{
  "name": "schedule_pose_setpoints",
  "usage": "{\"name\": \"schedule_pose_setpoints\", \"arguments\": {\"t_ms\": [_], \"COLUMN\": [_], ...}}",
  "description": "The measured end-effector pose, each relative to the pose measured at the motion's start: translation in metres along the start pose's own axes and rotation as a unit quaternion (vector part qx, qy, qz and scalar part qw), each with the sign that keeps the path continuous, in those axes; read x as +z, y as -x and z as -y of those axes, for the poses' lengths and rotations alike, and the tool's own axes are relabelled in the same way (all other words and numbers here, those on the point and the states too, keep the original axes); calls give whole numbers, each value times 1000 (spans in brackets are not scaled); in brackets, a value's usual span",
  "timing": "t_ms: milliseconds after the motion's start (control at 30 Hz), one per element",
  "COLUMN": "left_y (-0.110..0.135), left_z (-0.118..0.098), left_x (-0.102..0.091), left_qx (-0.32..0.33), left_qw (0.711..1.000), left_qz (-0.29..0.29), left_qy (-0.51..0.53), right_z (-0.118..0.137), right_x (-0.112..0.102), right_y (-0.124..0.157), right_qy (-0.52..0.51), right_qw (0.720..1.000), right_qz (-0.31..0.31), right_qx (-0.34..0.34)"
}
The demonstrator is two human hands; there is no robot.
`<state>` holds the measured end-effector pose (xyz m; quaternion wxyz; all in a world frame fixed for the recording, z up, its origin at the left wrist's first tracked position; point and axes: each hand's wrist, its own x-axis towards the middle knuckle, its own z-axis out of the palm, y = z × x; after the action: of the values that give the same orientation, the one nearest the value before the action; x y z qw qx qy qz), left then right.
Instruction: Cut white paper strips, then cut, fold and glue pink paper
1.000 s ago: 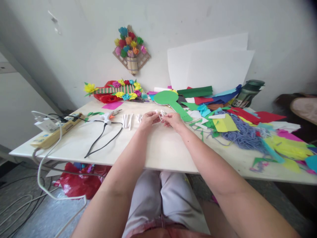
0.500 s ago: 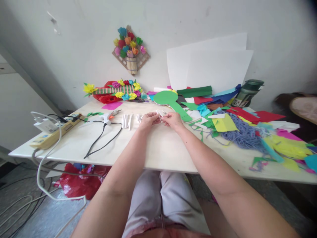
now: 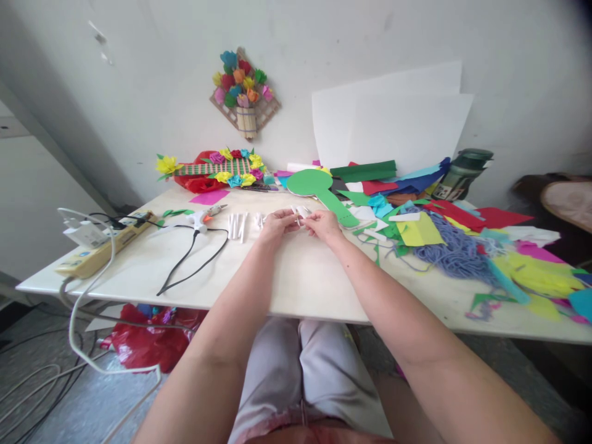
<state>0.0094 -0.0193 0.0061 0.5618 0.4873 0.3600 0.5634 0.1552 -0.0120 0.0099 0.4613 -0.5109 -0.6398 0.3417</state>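
Note:
Over the middle of the white table (image 3: pixel 319 283), my left hand (image 3: pixel 279 224) and my right hand (image 3: pixel 322 224) meet almost fingertip to fingertip. Both are closed in a pinch on a small white paper piece (image 3: pixel 298 217), partly hidden by the fingers. Just beyond them lie more short white paper rolls (image 3: pixel 304 210). To the left of my left hand is a row of several white paper rolls (image 3: pixel 237 227). A green card cutout (image 3: pixel 311 184), round with a long handle, lies behind my hands.
At left are a glue gun (image 3: pixel 200 221) with a black cord and a yellow power strip (image 3: pixel 97 250). Paper scraps (image 3: pixel 420 231), purple-blue yarn (image 3: pixel 451 246) and a dark green bottle (image 3: pixel 464 174) crowd the right. A flower-trimmed paper craft (image 3: pixel 213 168) lies at the back.
My fingers have shifted very slightly around the small white piece. Everything else on the table stays in place.

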Motion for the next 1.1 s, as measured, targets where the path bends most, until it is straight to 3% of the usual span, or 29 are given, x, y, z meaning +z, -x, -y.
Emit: {"name": "schedule_pose_setpoints", "arguments": {"t_ms": [333,667,1100], "left_y": [5,1,2], "left_z": [-5,1,-1], "left_x": [4,0,3], "left_qx": [-13,-9,4], "left_qw": [1000,1000,999], "left_qz": [-17,6,24], "left_qy": [-9,-5,-20], "right_z": [-6,-3,-7], "right_x": [1,1,3], "right_y": [-3,0,-1], "right_qy": [22,49,34], "right_qw": [1000,998,997], "right_qz": [-2,6,59], "right_qx": [-11,-25,-47]}}
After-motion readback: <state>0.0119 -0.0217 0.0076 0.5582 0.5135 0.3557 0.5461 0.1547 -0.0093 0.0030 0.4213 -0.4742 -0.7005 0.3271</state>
